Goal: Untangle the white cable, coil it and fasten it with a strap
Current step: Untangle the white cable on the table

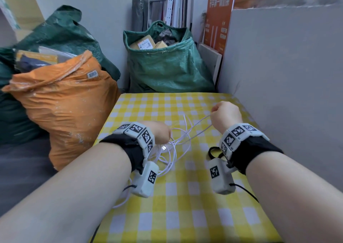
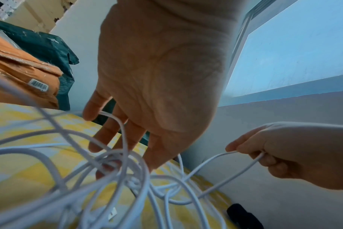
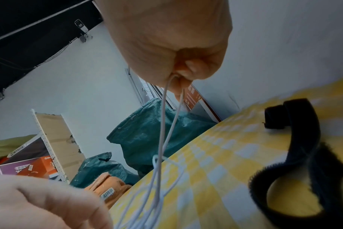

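The white cable (image 1: 182, 137) is a tangle of thin loops hanging just above the yellow checked tablecloth (image 1: 185, 215). My left hand (image 1: 159, 133) holds the knotted bunch (image 2: 123, 167) at its fingertips, and loops drape over its fingers (image 2: 108, 134). A USB plug (image 1: 163, 148) dangles below it. My right hand (image 1: 224, 114) is a fist pinching a folded loop of cable (image 3: 164, 108), drawn up and to the right of the tangle. The black hook-and-loop strap (image 3: 303, 170) lies on the cloth under my right wrist, partly hidden in the head view.
An orange sack (image 1: 65, 109) stands against the table's left edge and a green sack (image 1: 167, 62) of parcels stands behind its far edge. A grey board (image 1: 278, 66) walls off the right side. Bare cloth lies in front of my wrists.
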Tool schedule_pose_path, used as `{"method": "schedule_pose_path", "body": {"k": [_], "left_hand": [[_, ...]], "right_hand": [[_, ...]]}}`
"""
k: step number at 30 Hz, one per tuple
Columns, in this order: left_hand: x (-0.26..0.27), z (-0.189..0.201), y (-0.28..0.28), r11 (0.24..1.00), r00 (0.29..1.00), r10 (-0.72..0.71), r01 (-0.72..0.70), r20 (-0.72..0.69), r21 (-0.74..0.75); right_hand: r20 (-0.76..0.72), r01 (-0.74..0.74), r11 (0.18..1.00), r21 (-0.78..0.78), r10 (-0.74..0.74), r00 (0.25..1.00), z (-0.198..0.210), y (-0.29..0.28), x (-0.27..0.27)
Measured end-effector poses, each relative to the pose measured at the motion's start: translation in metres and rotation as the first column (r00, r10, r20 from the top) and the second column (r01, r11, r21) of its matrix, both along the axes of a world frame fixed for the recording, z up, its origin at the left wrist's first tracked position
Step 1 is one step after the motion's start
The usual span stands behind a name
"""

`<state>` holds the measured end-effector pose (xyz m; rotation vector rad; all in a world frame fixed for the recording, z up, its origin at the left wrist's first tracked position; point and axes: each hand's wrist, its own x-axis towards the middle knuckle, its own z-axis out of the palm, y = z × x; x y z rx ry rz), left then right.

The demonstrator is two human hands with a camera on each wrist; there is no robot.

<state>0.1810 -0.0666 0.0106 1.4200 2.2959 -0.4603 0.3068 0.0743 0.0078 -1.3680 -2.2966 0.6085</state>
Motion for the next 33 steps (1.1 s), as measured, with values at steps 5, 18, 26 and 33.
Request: {"method": "schedule_pose_path", "body": {"k": [5,18,26,33], "left_hand": [[-0.008,-0.003,-0.005,0.997,0.995,0.036,-0.041,0.090,0.063],[-0.004,-0.005,0.011,0.834,0.987,-0.051,-0.043,0.154,0.550],[-0.009,0.031,0.016,0.432,0.778,-0.196,-0.479,0.598,0.764],[0.003,0.053,0.007,0.418,0.580,-0.408,-0.567,0.705,0.710]], "right_hand": [[-0.249,-0.115,0.993,0.026,0.117,0.961,-0.001,-0.001,0.000],[-0.521,-0.121,0.991,0.056,0.132,0.843,0.018,-0.011,0.000],[-0.270,-0.224,0.970,-0.100,0.190,0.944,0.018,-0.010,-0.002],[-0.376,-0.573,0.750,-0.330,0.452,0.809,0.020,-0.035,-0.012]]}}
